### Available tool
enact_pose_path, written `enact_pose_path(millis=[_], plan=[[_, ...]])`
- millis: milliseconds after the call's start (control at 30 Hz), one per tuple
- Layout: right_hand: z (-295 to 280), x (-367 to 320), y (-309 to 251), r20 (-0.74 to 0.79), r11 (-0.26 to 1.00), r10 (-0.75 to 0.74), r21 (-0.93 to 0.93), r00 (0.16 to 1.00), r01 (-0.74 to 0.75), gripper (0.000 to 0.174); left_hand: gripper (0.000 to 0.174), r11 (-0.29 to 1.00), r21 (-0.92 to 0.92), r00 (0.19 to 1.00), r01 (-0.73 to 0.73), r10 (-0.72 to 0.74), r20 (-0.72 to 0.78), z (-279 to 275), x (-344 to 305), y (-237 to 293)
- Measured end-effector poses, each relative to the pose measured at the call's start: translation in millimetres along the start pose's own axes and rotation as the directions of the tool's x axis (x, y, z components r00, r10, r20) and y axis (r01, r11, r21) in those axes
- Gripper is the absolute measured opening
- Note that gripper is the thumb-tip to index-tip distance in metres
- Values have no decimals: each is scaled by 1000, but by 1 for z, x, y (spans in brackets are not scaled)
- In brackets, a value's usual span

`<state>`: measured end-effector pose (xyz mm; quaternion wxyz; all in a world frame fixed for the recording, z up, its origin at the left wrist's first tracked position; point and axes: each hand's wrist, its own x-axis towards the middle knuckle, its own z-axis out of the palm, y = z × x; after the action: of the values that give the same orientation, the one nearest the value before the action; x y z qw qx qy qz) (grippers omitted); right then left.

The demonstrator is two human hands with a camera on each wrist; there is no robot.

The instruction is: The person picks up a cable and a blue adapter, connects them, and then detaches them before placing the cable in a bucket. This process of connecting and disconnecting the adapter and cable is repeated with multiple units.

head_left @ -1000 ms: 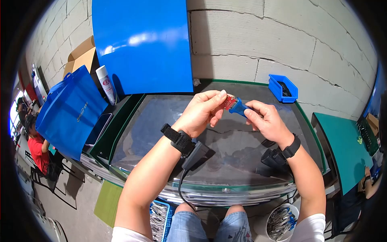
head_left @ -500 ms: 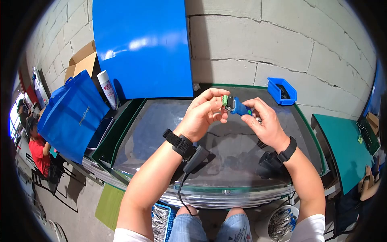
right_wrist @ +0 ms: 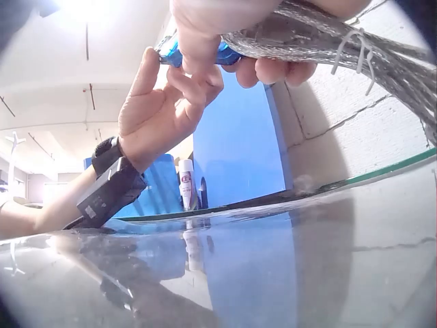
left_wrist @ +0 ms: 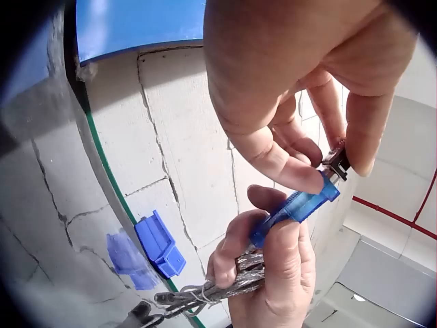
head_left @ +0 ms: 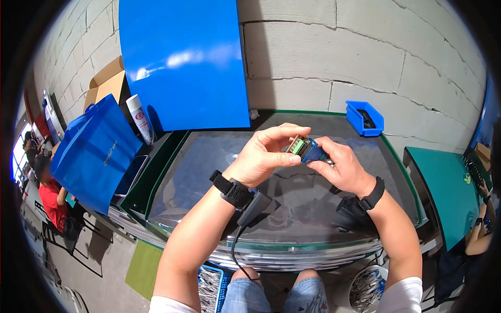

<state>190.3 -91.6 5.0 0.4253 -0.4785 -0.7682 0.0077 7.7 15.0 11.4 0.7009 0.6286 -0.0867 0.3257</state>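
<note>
Over the work table, my right hand (head_left: 348, 166) grips a translucent blue plastic connector housing (left_wrist: 300, 206) between thumb and fingers. A bundled grey braided cable (left_wrist: 239, 277), bound with a thin tie, trails from that hand. My left hand (head_left: 259, 159) pinches a small circuit board with a green terminal block (head_left: 297, 146) between thumb and fingers, right at the housing's wide end. In the left wrist view a dark connector piece (left_wrist: 336, 164) shows at that end, with a left finger pressing along the blue plastic. My left palm partly hides the board.
A blue parts bin (head_left: 365, 119) with black items stands at the table's back right. A spray can (head_left: 139, 119) and a blue bag (head_left: 96, 151) are at the left. A basket (head_left: 223, 292) and a bucket (head_left: 384, 274) of cables flank my legs below.
The board's red face was showing; it has been turned so the green terminal block faces up. My hands have come closer together, with the board and blue housing tilted down to the right.
</note>
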Motion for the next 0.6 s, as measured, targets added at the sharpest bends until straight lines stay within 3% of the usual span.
enact_pose_path(millis=[333, 433, 600], plan=[[7, 1, 7, 66, 992, -129, 3, 989, 129, 27, 43, 998, 56, 981, 36, -46, 190, 6, -2, 0], [9, 1, 6, 86, 989, -119, 94, 989, 111, 26, 42, 997, 70, 974, 36, -51, 222, 11, -3, 1], [8, 1, 9, 111, 992, -108, 82, 988, 99, 23, 43, 996, 73, 973, 51, -66, 223, 14, -3, 4]])
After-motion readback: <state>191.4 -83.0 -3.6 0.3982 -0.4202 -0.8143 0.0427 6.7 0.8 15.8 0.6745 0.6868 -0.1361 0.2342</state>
